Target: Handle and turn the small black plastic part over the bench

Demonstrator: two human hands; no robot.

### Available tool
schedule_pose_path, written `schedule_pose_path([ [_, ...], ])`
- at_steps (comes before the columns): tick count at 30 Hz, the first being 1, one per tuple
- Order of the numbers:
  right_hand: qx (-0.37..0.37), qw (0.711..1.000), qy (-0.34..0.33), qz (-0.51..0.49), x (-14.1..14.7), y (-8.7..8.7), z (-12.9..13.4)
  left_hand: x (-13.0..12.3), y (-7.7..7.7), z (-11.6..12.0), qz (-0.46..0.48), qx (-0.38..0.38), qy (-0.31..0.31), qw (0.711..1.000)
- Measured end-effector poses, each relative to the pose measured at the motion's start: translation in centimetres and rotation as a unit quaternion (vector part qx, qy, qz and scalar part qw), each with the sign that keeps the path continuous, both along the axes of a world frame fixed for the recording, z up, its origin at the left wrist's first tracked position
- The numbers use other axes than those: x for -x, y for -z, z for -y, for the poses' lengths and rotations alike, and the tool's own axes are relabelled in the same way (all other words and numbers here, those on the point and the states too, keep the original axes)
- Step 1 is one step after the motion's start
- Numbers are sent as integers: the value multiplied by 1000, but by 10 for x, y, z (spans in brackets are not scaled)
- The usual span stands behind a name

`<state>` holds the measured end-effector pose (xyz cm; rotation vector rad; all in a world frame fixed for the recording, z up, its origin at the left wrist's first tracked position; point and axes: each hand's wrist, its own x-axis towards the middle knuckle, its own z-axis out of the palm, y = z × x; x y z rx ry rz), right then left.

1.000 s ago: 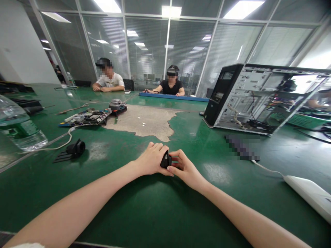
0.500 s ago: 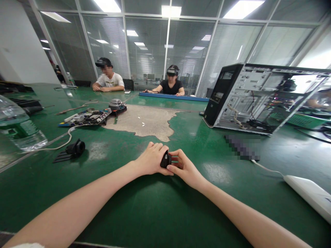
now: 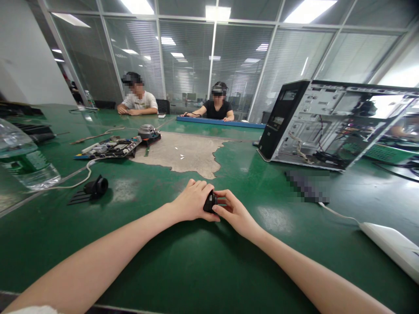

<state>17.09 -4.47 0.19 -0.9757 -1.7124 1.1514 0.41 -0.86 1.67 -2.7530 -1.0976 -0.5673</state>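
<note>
A small black object is between my two hands, above the green table near the middle of the view. My left hand is wrapped round its left side, thumb below. From the right, my right hand grips it with the thumb and fingertips; parts of those fingers are hidden behind it. On the table to the left lies a black part with a round end and flat prongs.
A clear bottle and a circuit board are at the left. An open computer case stands at the right, near a blurred dark object and a white device. Two people sit across the table.
My right thumb has shifted slightly on the black object. My left hand keeps its hold, and both arms are almost unmoved.
</note>
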Motion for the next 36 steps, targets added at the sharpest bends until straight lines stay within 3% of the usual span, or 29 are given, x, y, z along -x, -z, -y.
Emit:
schedule_pose_path([
  [6, -26, 999, -16, -18, 1, 1, 3, 0, -1, 1, 3, 4, 3, 1000],
  [36, -14, 1000, -1, 4, 0, 2, -1, 1, -1, 0, 3, 1, 5, 1000],
])
